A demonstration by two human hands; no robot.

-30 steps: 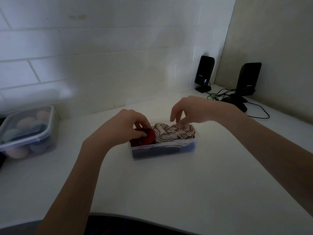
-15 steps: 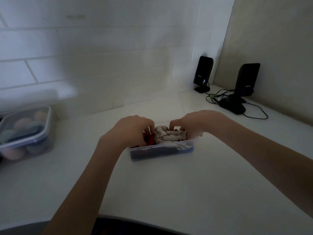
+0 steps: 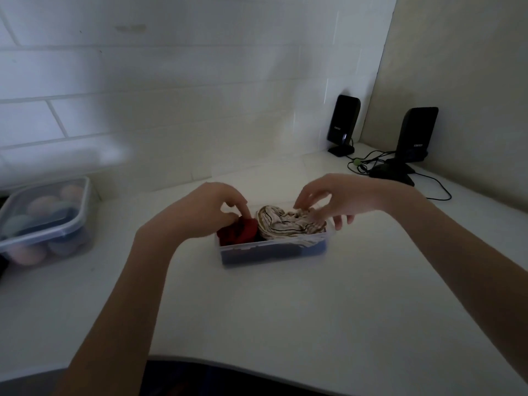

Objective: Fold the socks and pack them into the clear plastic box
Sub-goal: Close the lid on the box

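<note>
A small clear plastic box sits mid-table, holding a red sock bundle at its left, a cream striped sock bundle at its right, and dark blue fabric underneath. My left hand rests at the box's left end with a finger pressing on the red bundle. Above the striped bundle hovers my right hand, fingers spread and touching its top; it grips nothing.
A lidded clear container with pastel round items stands at the left edge. Two black speakers with cables stand at the back right corner. A tiled wall runs behind the white table.
Both hands have lifted out of the box from pressing down on the socks. My right hand has opened and risen above the striped bundle; the bundles show more.
</note>
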